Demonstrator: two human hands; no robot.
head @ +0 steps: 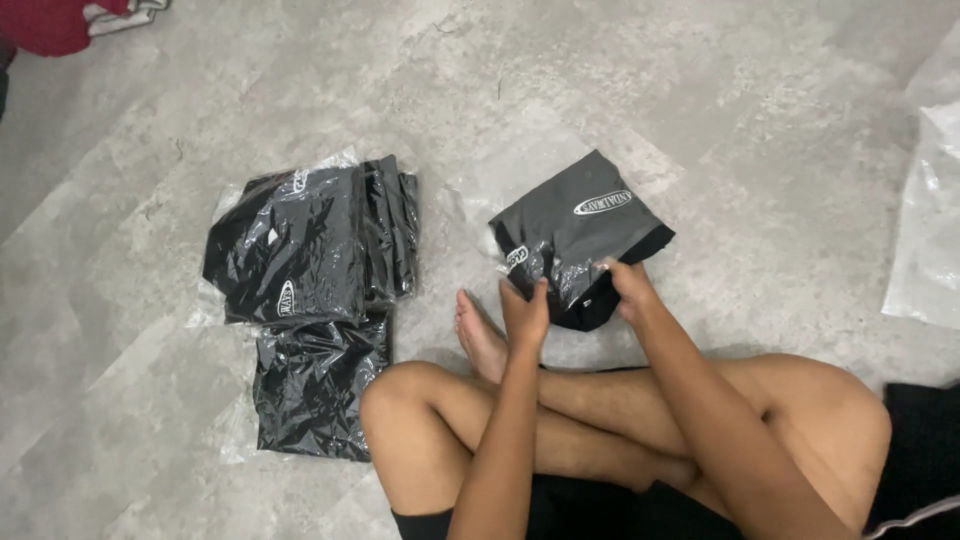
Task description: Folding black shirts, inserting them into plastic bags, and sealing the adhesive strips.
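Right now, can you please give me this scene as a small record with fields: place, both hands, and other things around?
place: grey floor, person sitting cross-legged
left hand: grips near edge of black folded garment in clear plastic bag
right hand: grips same bag's near edge
left side: stack of bagged black garments
right edge: empty clear plastic sheet
top left corner: red cloth

Red cloth (top corner), clear plastic sheet opposite.

garment: black, white oval logo | floor: mottled grey
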